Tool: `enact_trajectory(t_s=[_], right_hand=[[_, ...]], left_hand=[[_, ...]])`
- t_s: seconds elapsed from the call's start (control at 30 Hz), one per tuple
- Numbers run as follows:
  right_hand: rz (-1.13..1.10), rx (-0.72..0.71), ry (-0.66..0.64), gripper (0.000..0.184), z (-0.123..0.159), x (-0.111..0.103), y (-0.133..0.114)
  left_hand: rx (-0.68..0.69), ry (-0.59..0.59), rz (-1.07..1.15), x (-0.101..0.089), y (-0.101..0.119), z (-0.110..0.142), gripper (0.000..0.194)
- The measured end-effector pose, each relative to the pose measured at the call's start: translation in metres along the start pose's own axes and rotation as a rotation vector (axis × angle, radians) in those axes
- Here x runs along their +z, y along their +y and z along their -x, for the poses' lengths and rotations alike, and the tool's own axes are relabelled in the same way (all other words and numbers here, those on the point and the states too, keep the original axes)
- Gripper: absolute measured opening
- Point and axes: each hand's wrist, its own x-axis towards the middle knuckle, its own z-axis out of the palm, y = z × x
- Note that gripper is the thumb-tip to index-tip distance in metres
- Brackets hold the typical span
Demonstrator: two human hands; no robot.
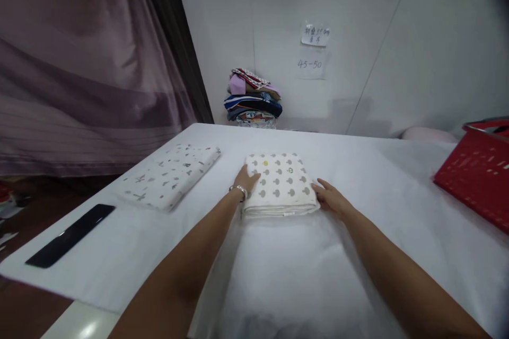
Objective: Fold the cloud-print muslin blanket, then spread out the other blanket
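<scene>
A folded white cloth [278, 183] printed with grey tree-like shapes and a few yellow marks lies on the white-covered table in front of me. Its layered edge faces me. My left hand [247, 180], with a silver bracelet at the wrist, rests against the cloth's left edge; the thumb reaches over the top and the other fingers stretch along the side. At the right edge, my right hand [331, 198] touches the cloth with its fingertips, thumb held apart. Some fingertips are hidden. Neither hand closes round the cloth.
Another folded white cloth [167, 177] with small dark prints lies left. A flat black strip [71, 235] is near the table's left edge. A red basket [477, 169] stands right. Behind the table [382, 169], folded fabrics [254, 100] are stacked by the wall; a curtain [79, 63] hangs left.
</scene>
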Motion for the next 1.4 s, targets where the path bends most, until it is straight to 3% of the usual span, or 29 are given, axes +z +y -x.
enact_trajectory(t_s=[0.17,0.3,0.4,0.57,0.8,0.9,1.03,1.13,1.27,1.4], right_hand=[[-0.184,0.048,-0.035,0.065,0.018,-0.009,0.014],[-0.24,0.027,-0.052,0.066,0.024,-0.01,0.02],[-0.276,-0.033,-0.095,0.067,0.027,-0.011,0.023],[-0.274,-0.111,-0.148,0.064,0.03,-0.014,0.026],[-0.292,-0.135,-0.292,0.075,0.03,-0.02,0.023],[-0.268,-0.152,-0.287,0.078,0.026,-0.02,0.026],[-0.236,-0.17,-0.283,0.082,0.023,-0.017,0.028],[-0.211,-0.167,-0.255,0.084,0.025,-0.014,0.027],[-0.143,-0.18,-0.236,0.064,0.029,-0.012,0.024],[0.059,-0.265,-0.23,0.034,0.027,-0.01,0.024]], left_hand=[[0.368,0.122,-0.324,0.006,0.012,0.034,0.049],[0.746,-0.09,-0.332,0.025,0.045,0.077,0.033],[0.906,-0.211,-0.358,0.046,0.061,0.104,0.036],[0.829,-0.199,-0.398,0.069,0.065,0.115,0.028],[0.827,-0.159,-0.449,0.074,0.062,0.116,0.025],[0.813,-0.116,-0.433,0.076,0.063,0.116,0.025],[0.677,-0.029,-0.329,0.081,0.064,0.118,0.028],[0.716,-0.011,-0.345,0.085,0.061,0.126,0.022],[0.813,-0.023,-0.389,0.086,0.057,0.133,0.017],[0.743,-0.022,-0.296,0.085,0.059,0.128,0.015]])
